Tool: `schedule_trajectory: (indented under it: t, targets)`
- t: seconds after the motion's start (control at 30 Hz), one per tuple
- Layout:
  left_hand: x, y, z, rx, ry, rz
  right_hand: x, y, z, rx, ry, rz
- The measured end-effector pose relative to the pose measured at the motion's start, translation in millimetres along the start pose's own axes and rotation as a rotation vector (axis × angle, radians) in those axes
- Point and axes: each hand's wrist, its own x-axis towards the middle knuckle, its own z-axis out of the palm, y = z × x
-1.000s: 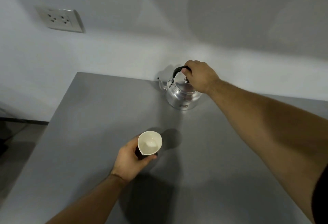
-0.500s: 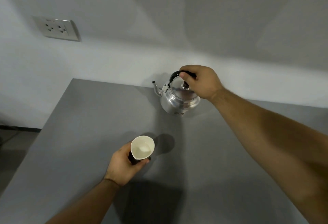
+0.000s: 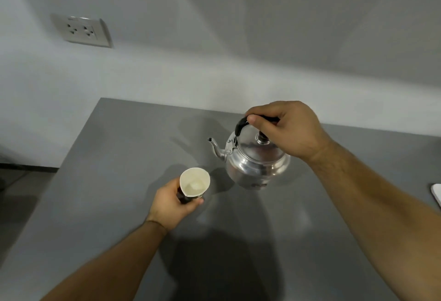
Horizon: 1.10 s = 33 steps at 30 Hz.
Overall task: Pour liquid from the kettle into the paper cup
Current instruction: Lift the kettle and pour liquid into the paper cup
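Left hand [image 3: 172, 201]: your fingers wrap the dark lower wall of the paper cup, closed firmly on it, just left of the kettle's base; the forearm comes up from the lower left.
Paper cup [image 3: 194, 183]: it sits left of and a little nearer you than the kettle, mouth tipped toward the camera; the inside looks pale, and whether any liquid is in it you cannot tell from here.
Spout [image 3: 214, 144]: it points left off the kettle body, ending above and just right of the cup's rim, apart from it.
Kettle [image 3: 256, 162]: steel body, long axis from spout to handle running left to right; it seems lifted off the table [image 3: 119, 157].
Right hand [image 3: 290, 128]: curled tight over the black handle, knuckles up, wrist level, no tilt begun.
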Motion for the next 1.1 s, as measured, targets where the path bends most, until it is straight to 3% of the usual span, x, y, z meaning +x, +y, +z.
schedule_trajectory:
  t: [0.33, 0.83, 1.1]
  targets:
    - [-2, 3, -1, 0.005, 0.003, 0.0, -24, -28, 20, -0.406, -0.203, -0.086]
    - [-2, 3, -3, 0.057, -0.011, 0.025, -16, -69, 42, -0.766, -0.332, -0.221]
    - [-1, 4, -3, 0.112, -0.002, 0.043, -9, -92, 43, -0.836, -0.366, -0.272]
